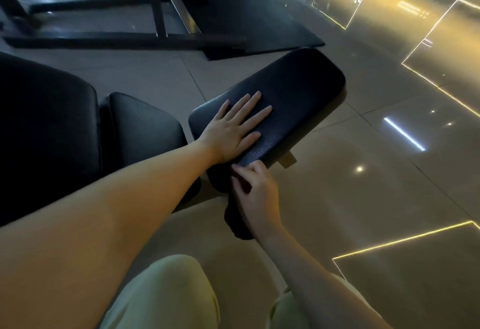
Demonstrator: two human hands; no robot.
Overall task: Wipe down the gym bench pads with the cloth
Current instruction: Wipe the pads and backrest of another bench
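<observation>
A long black textured bench pad (298, 87) slants from the centre toward the upper right. My left hand (233, 128) lies flat on its near end, fingers straight and spread. My right hand (255, 193) sits at the pad's near edge with curled fingers, gripping what looks like a dark cloth (237, 224) that hangs below the hand. The cloth blends with the shadow under the pad, so its outline is unclear. A smaller black seat pad (140, 123) and a large black back pad (44, 126) lie to the left.
Glossy tiled floor (376, 185) with light reflections spreads to the right and front. A black machine frame (155, 16) and a dark floor mat (246, 24) stand beyond the pads. My knees in light trousers (166, 295) are at the bottom.
</observation>
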